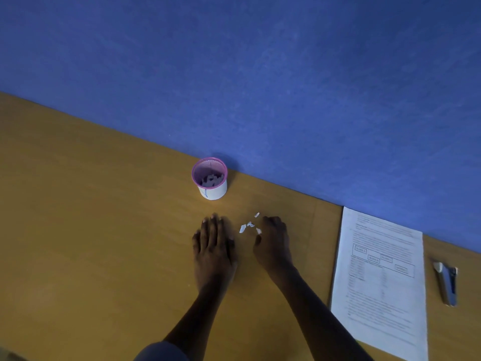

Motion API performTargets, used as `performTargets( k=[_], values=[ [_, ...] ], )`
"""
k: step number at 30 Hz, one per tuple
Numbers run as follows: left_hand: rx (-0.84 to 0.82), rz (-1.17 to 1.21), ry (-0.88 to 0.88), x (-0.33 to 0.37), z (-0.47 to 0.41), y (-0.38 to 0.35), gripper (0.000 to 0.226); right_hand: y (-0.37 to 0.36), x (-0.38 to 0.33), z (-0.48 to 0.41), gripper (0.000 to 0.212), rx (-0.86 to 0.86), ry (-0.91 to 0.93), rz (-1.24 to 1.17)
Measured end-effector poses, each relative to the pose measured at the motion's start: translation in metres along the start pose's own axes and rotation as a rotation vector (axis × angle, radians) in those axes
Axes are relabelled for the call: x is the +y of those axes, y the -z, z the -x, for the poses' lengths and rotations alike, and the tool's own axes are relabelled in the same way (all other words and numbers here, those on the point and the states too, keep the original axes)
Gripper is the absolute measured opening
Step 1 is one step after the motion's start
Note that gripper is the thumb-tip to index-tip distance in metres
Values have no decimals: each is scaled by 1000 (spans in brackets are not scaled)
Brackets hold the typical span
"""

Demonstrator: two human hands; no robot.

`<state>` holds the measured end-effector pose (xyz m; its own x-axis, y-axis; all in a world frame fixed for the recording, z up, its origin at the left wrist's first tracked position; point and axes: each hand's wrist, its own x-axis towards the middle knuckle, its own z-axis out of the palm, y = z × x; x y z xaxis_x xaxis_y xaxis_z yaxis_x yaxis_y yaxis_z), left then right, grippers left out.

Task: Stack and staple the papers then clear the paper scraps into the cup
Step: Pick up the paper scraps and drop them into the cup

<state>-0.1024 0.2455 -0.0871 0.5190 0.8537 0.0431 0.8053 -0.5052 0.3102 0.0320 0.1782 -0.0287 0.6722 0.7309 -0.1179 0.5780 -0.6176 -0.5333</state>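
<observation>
Both hands' grips open: left hand (214, 243) flat, right hand (273, 238) curled beside scraps (249, 225); cup (210, 178) contents indistinct.

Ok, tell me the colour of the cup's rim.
Pink-purple, on the cup, seen in the head view.

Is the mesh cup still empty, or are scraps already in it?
Not empty. The mesh cup stands upright by the wall, and pale scraps show on its bottom. A few paper scraps still lie on the table between the hands.
</observation>
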Motion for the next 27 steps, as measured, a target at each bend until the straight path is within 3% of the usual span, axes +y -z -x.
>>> performTargets(
  k=[5,9,13,16,21,27],
  values=[
    [3,-4,-17,1,0,1,56,-10,-18,-9,35,-40,27,-42],
    [11,-6,-25,0,0,2,56,-2,-21,-25,43,16,-23,-51],
    [4,-6,-24,0,0,0,57,-3,-14,-35,46,8,-32,117],
    [-2,-9,-17,0,0,1,57,-9,-23,-34,47,-14,61,214],
    [-39,-40,-32,-1,0,1,61,-26,-28,-18,32,-66,296,247],
    [-31,-17,-19,1,0,2,59,-19,-3,-5,12,-36,382,186]
  ],
)
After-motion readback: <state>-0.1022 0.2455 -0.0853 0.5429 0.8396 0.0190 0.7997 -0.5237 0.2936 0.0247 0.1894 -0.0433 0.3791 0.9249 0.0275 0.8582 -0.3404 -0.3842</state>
